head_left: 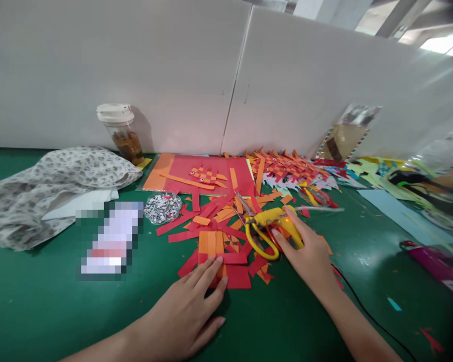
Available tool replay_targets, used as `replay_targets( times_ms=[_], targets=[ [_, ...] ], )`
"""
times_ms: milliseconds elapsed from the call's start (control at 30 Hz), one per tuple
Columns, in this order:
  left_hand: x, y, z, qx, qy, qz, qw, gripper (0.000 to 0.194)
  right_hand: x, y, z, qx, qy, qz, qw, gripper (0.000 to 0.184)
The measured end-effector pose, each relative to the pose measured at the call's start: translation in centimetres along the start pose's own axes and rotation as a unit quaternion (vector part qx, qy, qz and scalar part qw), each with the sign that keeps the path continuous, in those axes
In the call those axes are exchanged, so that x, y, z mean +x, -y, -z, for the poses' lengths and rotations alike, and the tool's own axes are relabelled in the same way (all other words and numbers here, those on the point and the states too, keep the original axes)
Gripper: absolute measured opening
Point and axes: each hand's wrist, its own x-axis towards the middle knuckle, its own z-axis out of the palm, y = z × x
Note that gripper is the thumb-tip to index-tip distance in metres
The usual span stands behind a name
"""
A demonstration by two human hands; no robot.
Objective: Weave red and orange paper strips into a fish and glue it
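My left hand [191, 299] lies with fingers stretched over orange and red paper strips [211, 244], which cross each other on a red paper piece [238, 276]. In my right hand [309, 251] is a yellow hot glue gun [270, 215], its handle wrapped by the fingers and its body pointing left. Right beside the gun are scissors [249, 245] with yellow handle loops, their blades toward the far side. Loose red and orange paper scraps [211, 213] spread beyond both hands. Part of the strips is hidden beneath my left fingertips.
Left stand a bag of googly eyes [163, 207], a blurred-out phone [113, 236], a patterned cloth [75, 176] and a lidded cup [123, 133]. Woven paper fish [204, 175] lie on red sheets; more fish [287, 168] are piled right. A black cord [370, 311] crosses near a purple object [438, 269].
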Motion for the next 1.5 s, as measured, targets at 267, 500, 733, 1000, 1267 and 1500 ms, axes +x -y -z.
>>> replay_targets(
  times_ms=[267, 500, 733, 1000, 1267, 1500],
  targets=[
    [0.1, 0.1, 0.2, 0.002, 0.006, -0.004, 1.000, 0.048, 0.1, -1.8, -1.0, -0.071, -0.012, 0.004, 0.997, 0.050],
    [0.0, 0.2, 0.1, -0.006, 0.006, -0.006, 1.000, 0.050, -0.6, 3.0, 1.2, 0.094, -0.046, 0.182, 0.978, 0.028],
    [0.1, 0.1, 0.3, -0.014, 0.007, -0.005, 1.000, 0.049, -2.3, 6.6, 0.6, 0.090, 0.169, 0.342, 0.920, 0.019],
    [0.2, 0.1, 0.3, -0.004, 0.017, -0.007, 1.000, 0.048, -2.2, 6.0, 0.5, 0.109, 0.191, 0.314, 0.924, 0.021],
    [0.3, 0.1, 0.7, -0.014, 0.020, 0.000, 1.000, 0.042, -2.0, 5.1, 1.6, 0.099, 0.126, 0.305, 0.939, 0.026],
    [0.6, 0.2, 1.2, -0.035, 0.038, -0.001, 0.999, 0.040, -1.6, 4.3, 1.0, 0.121, 0.056, 0.242, 0.961, 0.019]
  ],
)
